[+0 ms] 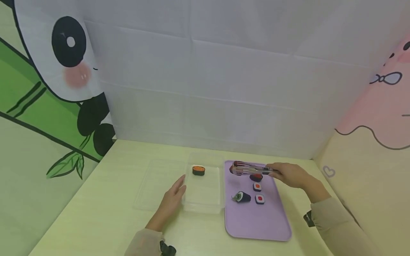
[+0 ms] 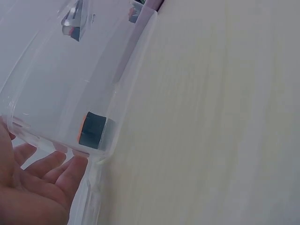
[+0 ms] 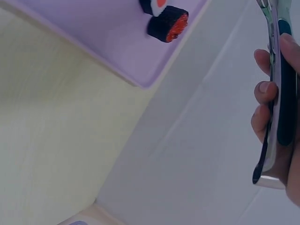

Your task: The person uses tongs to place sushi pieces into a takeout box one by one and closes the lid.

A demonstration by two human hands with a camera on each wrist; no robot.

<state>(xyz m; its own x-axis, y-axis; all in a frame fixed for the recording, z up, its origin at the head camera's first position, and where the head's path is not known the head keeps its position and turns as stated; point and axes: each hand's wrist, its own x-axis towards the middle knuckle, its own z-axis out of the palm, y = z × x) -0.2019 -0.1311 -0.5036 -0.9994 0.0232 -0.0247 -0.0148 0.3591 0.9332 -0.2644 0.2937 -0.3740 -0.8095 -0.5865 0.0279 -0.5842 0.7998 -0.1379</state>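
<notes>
My right hand [image 1: 289, 174] grips a pair of metal tongs [image 1: 253, 169] with dark handle inlays, held over the far part of a purple tray [image 1: 256, 224]. At the tongs' tips is a small dark and reddish piece [image 2: 74, 33], partly hidden by the metal. On the tray lie a red-topped sushi piece [image 1: 256, 177], two small square sushi rolls [image 1: 257, 186] and a cone-shaped hand roll [image 1: 242, 197]. The left hand [image 1: 171, 199] touches the left side of a clear plastic box [image 1: 203, 208] with extended fingers. Inside the box stands an orange-topped sushi piece [image 1: 198, 170].
A clear lid [image 1: 150, 185] lies left of the box, partly behind my left hand. The box and the tray stand side by side on a pale wood-grain table [image 1: 96, 213]. A white cloth wall [image 1: 224, 89] rises behind, with printed cartoon panels at both sides.
</notes>
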